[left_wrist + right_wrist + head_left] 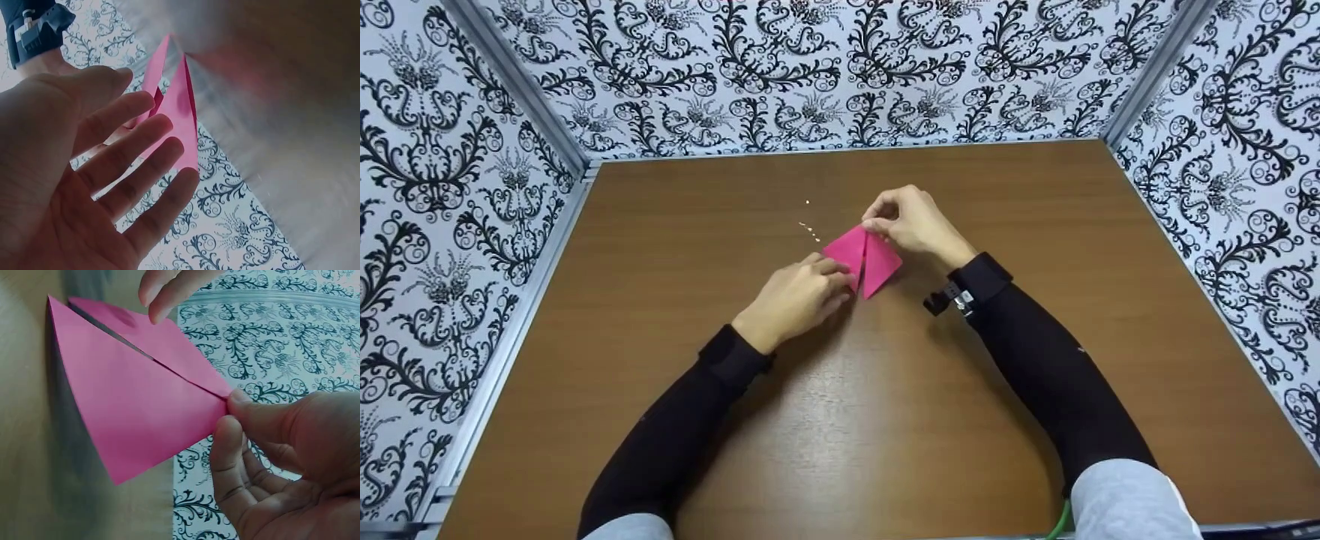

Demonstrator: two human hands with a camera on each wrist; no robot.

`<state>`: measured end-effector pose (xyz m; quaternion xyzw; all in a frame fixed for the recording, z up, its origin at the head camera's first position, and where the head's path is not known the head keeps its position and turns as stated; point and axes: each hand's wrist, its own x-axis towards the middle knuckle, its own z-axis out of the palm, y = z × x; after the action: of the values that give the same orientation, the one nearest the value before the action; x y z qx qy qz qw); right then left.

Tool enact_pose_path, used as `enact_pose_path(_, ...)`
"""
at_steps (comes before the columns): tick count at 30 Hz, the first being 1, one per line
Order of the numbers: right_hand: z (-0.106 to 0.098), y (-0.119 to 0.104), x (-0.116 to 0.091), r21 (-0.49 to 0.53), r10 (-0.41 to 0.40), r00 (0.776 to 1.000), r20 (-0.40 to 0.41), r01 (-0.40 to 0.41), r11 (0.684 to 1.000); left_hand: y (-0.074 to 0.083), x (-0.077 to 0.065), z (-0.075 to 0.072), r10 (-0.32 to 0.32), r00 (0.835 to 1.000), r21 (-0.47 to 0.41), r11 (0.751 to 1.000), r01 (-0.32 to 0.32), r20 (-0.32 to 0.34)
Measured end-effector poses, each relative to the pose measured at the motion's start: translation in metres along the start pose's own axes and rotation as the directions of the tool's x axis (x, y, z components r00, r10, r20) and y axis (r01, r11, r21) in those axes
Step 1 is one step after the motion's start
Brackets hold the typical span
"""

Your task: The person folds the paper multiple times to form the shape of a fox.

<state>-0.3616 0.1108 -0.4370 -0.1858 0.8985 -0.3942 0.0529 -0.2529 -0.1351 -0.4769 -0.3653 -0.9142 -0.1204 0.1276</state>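
A folded piece of pink paper (881,266) is held up at its far corner, its two flaps meeting along a central slit. My right hand (916,220) pinches that corner between thumb and index finger, seen closely in the right wrist view, where the paper (129,405) spreads out leftward. Beside the left flap is my left hand (802,295). In the left wrist view its fingers (149,191) look extended and spread in front of the paper (180,107); whether they touch it I cannot tell.
The brown wooden table (855,450) lies below both hands. Several tiny light specks (810,229) show on it left of the paper. Patterned black-and-white walls (780,75) stand at the back and sides. A small wrist camera (949,298) sits at the right cuff.
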Motion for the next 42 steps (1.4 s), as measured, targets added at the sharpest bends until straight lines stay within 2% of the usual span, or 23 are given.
enact_pose_path(6,-0.007,-0.006,-0.003,0.035,-0.069,0.994,-0.084,0.072,0.997,-0.011,-0.001,-0.006,-0.016,0.998,0.032,0.999,0.018,-0.063)
enact_pose_path(10,-0.009,-0.009,-0.006,0.019,-0.143,0.975,-0.172,0.148,0.989,-0.017,-0.002,-0.012,-0.049,0.996,0.052,0.997,0.053,-0.073)
enact_pose_path(12,-0.008,-0.009,-0.007,-0.006,-0.203,0.954,-0.22,0.207,0.978,-0.021,-0.003,-0.016,-0.064,0.995,0.064,0.996,0.069,-0.077)
enact_pose_path(15,-0.005,-0.007,-0.009,-0.051,-0.307,0.911,-0.277,0.305,0.951,-0.025,-0.004,-0.02,-0.087,0.993,0.079,0.993,0.093,-0.083)
enact_pose_path(18,0.001,-0.004,-0.011,-0.091,-0.395,0.866,-0.306,0.386,0.918,-0.03,-0.006,-0.022,-0.106,0.99,0.076,0.991,0.113,-0.094)
enact_pose_path(20,0.005,-0.001,-0.012,-0.111,-0.434,0.845,-0.314,0.421,0.9,-0.032,-0.006,-0.022,-0.113,0.988,0.066,0.99,0.121,-0.109)
enact_pose_path(24,0.012,0.003,-0.015,-0.126,-0.472,0.824,-0.314,0.457,0.88,-0.036,-0.005,-0.023,-0.122,0.983,0.05,0.99,0.13,-0.14)
enact_pose_path(28,0.016,0.007,-0.018,-0.137,-0.505,0.812,-0.293,0.487,0.862,-0.038,-0.005,-0.027,-0.149,0.979,0.054,0.986,0.158,-0.142)
enact_pose_path(36,0.015,0.016,-0.03,-0.108,-0.521,0.834,-0.183,0.509,0.854,-0.044,-0.006,-0.031,-0.18,0.972,0.056,0.98,0.19,-0.151)
enact_pose_path(39,0.014,0.017,-0.036,-0.102,-0.54,0.833,-0.124,0.53,0.842,-0.046,-0.007,-0.032,-0.186,0.97,0.051,0.979,0.196,-0.159)
enact_pose_path(42,0.015,0.018,-0.041,-0.104,-0.567,0.821,-0.061,0.56,0.822,-0.047,-0.008,-0.033,-0.19,0.969,0.047,0.979,0.2,-0.158)
